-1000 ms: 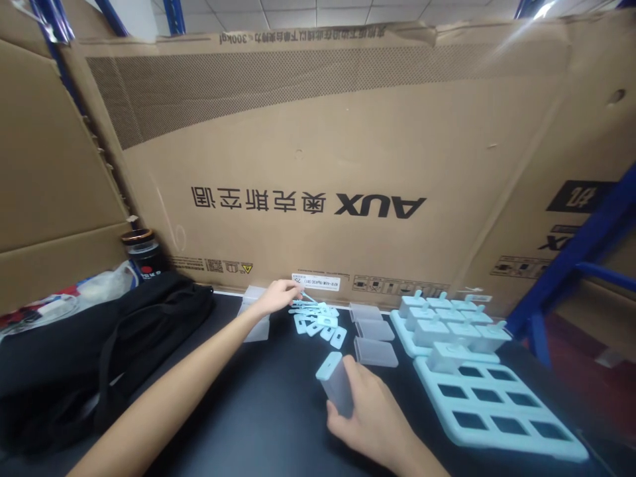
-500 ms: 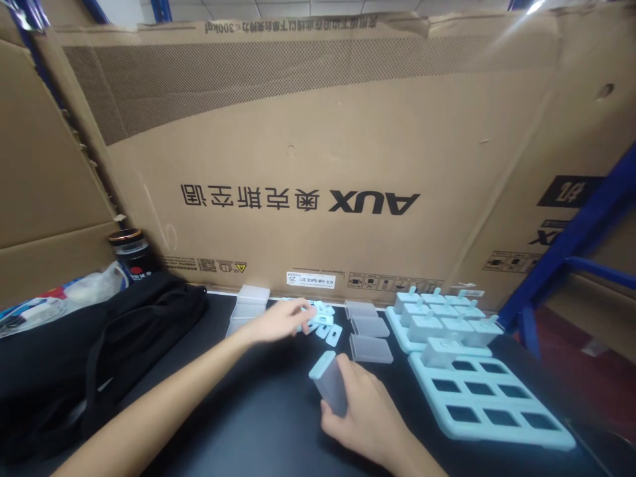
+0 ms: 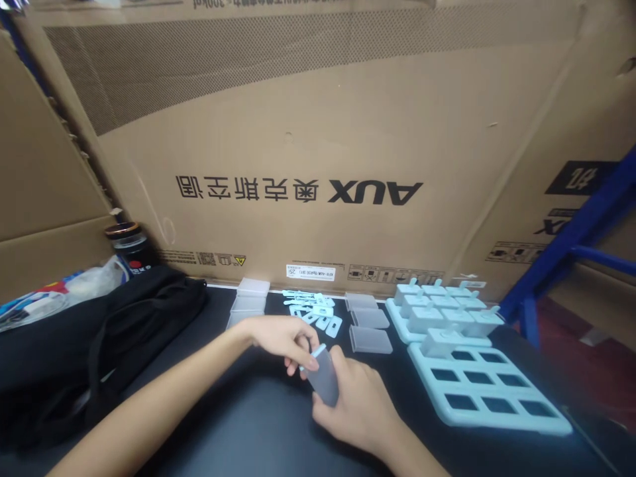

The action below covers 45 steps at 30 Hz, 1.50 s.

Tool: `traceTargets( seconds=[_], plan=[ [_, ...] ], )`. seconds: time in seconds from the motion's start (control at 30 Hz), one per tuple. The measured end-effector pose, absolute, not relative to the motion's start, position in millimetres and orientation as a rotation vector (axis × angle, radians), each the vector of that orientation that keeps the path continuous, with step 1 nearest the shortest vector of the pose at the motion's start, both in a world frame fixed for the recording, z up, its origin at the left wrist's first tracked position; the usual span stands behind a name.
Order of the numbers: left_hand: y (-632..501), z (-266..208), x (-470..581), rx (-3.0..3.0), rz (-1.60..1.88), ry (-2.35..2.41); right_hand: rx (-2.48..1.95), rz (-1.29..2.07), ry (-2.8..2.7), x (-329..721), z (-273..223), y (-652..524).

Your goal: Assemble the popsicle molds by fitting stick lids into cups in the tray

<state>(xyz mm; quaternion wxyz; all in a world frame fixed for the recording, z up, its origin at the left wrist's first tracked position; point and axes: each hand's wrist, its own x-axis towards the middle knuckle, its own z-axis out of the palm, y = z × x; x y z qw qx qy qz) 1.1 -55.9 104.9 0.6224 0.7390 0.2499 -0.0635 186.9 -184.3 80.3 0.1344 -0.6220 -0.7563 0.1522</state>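
Observation:
A translucent grey popsicle mold [image 3: 324,383] with a light blue top is gripped in my right hand [image 3: 360,404], tilted with its top toward the left. My left hand [image 3: 285,341] is closed at that top, its thumb resting by the blue edge. Whatever its curled fingers hold, if anything, is hidden. Behind the hands lies a loose pile of light blue popsicle sticks [image 3: 311,306]. Several clear mold cases [image 3: 370,339] lie right of the pile, and more clear cases [image 3: 251,298] are to its left.
At the right, a light blue rack [image 3: 501,421] has rectangular openings, with one mold at its far corner. Behind it, another rack holds several molds with sticks [image 3: 450,308]. A black bag [image 3: 139,331] and a jar [image 3: 132,248] occupy the left. Cardboard [image 3: 298,132] stands behind.
My left hand has come from the stick pile toward me, down to the top of the mold. My right hand has brought the mold slightly left. The view has tipped a little.

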Motion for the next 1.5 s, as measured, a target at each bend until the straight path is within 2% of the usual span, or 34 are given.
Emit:
traceTargets(
  seconds=[0.47, 0.63, 0.77, 0.93, 1.1, 1.3, 1.4, 1.5],
  plan=[
    [-29, 132, 20, 1.801, -0.377, 0.459, -1.851, 0.416, -2.127, 196, 82, -183],
    [4, 136, -5, 1.957, -0.158, 0.607, -1.865, 0.476, -2.199, 202, 80, -191],
    [34, 126, -16, 2.569, 0.092, 1.082, -1.836, 0.541, -2.248, 197, 78, -196],
    [44, 99, -3, 2.739, 0.210, 1.409, -1.794, 0.576, -2.301, 191, 74, -195],
    [36, 78, 4, 2.814, 0.195, 1.511, -1.858, 0.564, -2.285, 197, 73, -190],
    [15, 90, -10, 2.864, 0.247, 1.514, -1.841, 0.576, -2.277, 197, 72, -191],
    [-20, 103, -17, 2.858, 0.362, 1.317, -1.822, 0.598, -2.237, 197, 72, -192],
    [-66, 114, -21, 2.676, 0.299, 0.577, -1.786, 0.639, -2.213, 198, 72, -192]
  ],
)
